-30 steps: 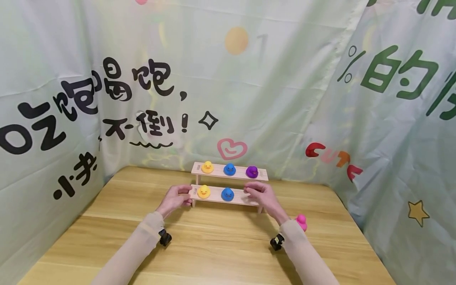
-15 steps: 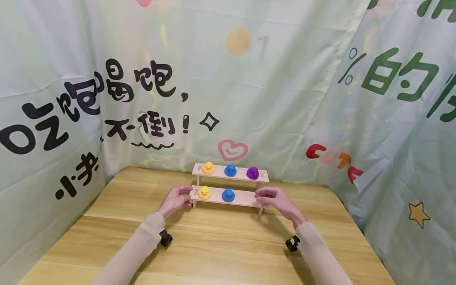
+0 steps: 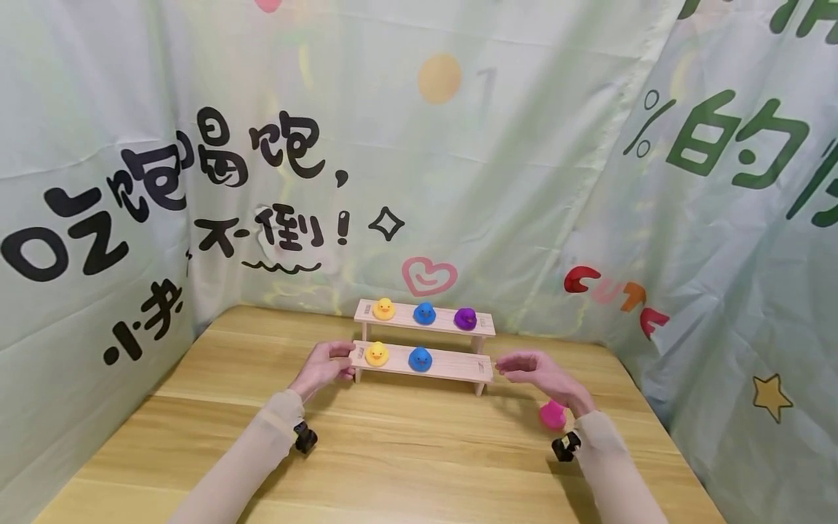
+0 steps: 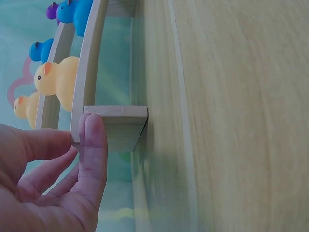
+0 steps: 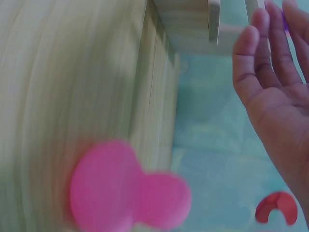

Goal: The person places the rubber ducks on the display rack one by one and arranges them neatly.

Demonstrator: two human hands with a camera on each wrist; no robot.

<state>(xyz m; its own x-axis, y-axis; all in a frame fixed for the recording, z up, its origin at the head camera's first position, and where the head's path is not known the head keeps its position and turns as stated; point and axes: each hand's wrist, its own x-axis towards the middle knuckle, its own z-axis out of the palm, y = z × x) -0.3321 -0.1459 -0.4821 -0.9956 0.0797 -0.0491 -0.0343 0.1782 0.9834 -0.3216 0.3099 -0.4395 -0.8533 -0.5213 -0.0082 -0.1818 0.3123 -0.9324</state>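
Observation:
A small wooden stand with two steps holds rubber ducks at the back middle of the table. On the lower step (image 3: 452, 366) sit a yellow duck (image 3: 376, 354) and a blue duck (image 3: 420, 359). My left hand (image 3: 325, 366) pinches this step's left end between thumb and fingers, and the left wrist view shows the fingertips (image 4: 94, 128) at the board's corner. Off the right end, my right hand (image 3: 540, 375) hovers with fingers extended and nothing in it. Below that hand a pink duck (image 3: 553, 415) rests on the table, partly covered by the wrist in the head view.
The upper step (image 3: 445, 314) stands behind, bearing a yellow duck (image 3: 384, 309), a blue duck (image 3: 425, 314) and a purple duck (image 3: 465, 319). A printed cloth curtain (image 3: 511, 204) rises along the table's back and sides.
My right hand has moved right, from above the lower step's right part to beyond its end. The pink duck, hidden half a second ago, shows again. My left hand stays at the left end.

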